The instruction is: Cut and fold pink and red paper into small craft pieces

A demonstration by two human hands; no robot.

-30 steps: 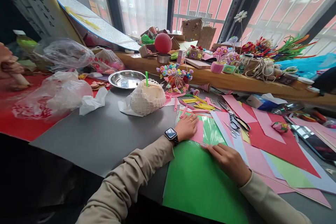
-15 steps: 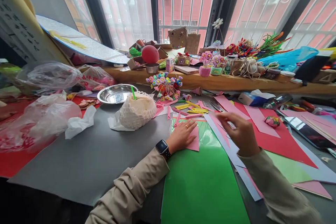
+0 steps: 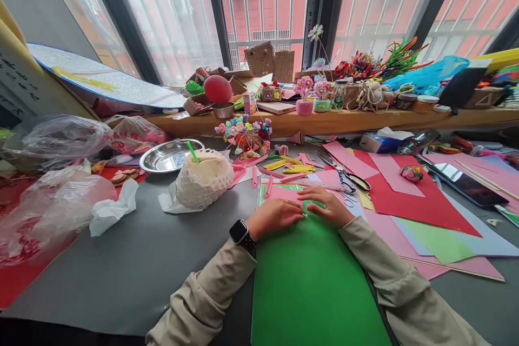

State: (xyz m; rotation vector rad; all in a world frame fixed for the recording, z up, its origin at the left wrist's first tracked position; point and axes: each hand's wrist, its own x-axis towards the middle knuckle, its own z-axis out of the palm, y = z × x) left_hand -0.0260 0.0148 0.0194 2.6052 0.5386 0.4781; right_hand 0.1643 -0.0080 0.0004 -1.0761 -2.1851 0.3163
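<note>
My left hand (image 3: pixel 273 219), with a smartwatch (image 3: pixel 239 232) on its wrist, rests low on a green sheet (image 3: pixel 316 286), fingers stretched out against a piece of pink paper (image 3: pixel 279 192). Close beside it my right hand (image 3: pixel 327 207) reaches in from the right, fingers extended over the pink paper's right side, thumb apart from them. Both hands cover the paper's lower edge. Just right of my right hand lie black-handled scissors (image 3: pixel 357 180). Pink and yellow paper strips (image 3: pixel 290 166) lie beyond the hands.
At left stand a fruit in white foam netting (image 3: pixel 205 181) with a green straw, a steel plate (image 3: pixel 150 165) and plastic bags (image 3: pixel 68 189). Red paper (image 3: pixel 425 211), other coloured sheets and a phone (image 3: pixel 466 184) cover the right. A wooden ledge (image 3: pixel 182 125) full of crafts runs along the back.
My right hand has come down from the air onto the pink paper beside my left hand. Scissors now show where it was. The view has shifted slightly right.
</note>
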